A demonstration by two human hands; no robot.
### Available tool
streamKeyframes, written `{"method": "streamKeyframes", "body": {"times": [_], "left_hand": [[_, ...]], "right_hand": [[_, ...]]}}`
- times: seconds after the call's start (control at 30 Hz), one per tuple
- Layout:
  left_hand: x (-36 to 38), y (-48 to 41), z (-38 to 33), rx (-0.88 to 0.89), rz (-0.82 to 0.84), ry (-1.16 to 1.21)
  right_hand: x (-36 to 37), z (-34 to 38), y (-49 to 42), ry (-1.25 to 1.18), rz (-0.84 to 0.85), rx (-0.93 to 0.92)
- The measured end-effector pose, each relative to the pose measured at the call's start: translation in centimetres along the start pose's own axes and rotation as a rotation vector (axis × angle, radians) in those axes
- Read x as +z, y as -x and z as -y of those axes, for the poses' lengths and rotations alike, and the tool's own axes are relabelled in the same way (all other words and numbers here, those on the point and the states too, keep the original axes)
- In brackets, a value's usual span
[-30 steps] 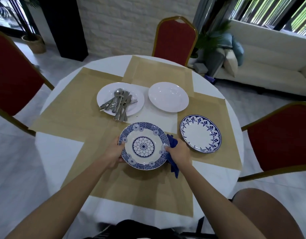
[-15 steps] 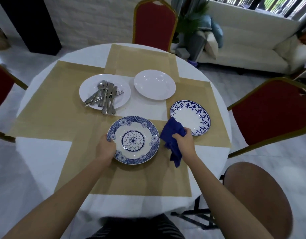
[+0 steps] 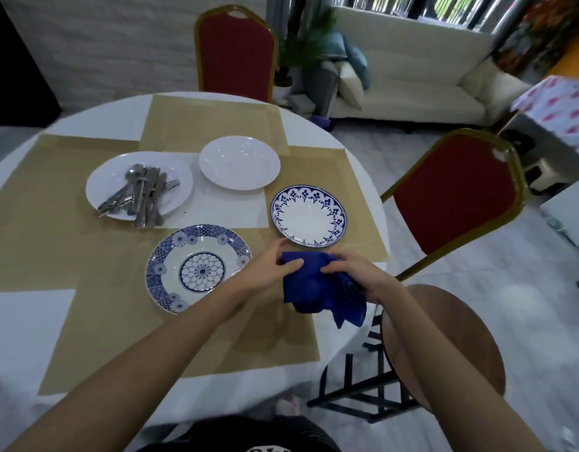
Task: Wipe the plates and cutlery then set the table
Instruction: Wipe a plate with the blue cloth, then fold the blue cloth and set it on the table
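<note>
My left hand (image 3: 268, 272) has let go of the flower-patterned plate (image 3: 198, 267), which now lies alone on the worktop (image 3: 27, 321), and has crossed over to the blue cloth (image 3: 317, 285). Both hands grip it now, where before only my right hand (image 3: 356, 275) did. My view has swung rightwards.

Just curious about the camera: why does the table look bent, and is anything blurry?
Head view, the only one: its wide-angle lens bows the table edge; the floor at far right is smeared by blur; the flower-pattern plate and blue cloth look fairly sharp; light is soft, shadows faint.
</note>
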State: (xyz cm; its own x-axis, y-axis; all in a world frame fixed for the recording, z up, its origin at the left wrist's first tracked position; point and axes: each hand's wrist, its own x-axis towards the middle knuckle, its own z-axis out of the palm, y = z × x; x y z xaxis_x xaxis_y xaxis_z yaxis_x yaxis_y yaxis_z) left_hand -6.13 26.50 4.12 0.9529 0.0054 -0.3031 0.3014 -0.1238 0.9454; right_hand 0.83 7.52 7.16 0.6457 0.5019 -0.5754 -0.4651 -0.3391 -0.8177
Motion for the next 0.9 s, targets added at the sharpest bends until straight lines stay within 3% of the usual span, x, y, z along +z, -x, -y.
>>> {"method": "streamKeyframes", "body": {"times": [0.1, 0.27, 0.43, 0.57, 0.8, 0.9], "left_hand": [[1.8, -0.6, 1.0, -0.055, 0.031, 0.070], [3.3, -2.0, 1.6, -0.057, -0.230, -0.068], [5.1, -2.8, 2.4, -0.143, -0.335, -0.109], [7.1, -3.0, 4.3, -0.227, -0.395, -0.183], [10.2, -2.3, 5.7, -0.144, -0.544, -0.698], [10.4, -2.2, 6.7, -0.011, -0.406, -1.122]], "right_hand": [[-2.2, -0.6, 0.4, 0.040, 0.030, 0.042], [-5.7, -1.8, 0.3, 0.427, 0.041, -0.006], [-8.3, -2.9, -0.9, 0.258, -0.072, -0.054], [-8.9, -5.7, -3.2, 0.339, -0.222, -0.036], [-7.4, -8.9, -4.1, 0.756, -0.368, -0.254], [-7.5, -10.0, -3.7, 1.226, -0.438, -0.521]]}}
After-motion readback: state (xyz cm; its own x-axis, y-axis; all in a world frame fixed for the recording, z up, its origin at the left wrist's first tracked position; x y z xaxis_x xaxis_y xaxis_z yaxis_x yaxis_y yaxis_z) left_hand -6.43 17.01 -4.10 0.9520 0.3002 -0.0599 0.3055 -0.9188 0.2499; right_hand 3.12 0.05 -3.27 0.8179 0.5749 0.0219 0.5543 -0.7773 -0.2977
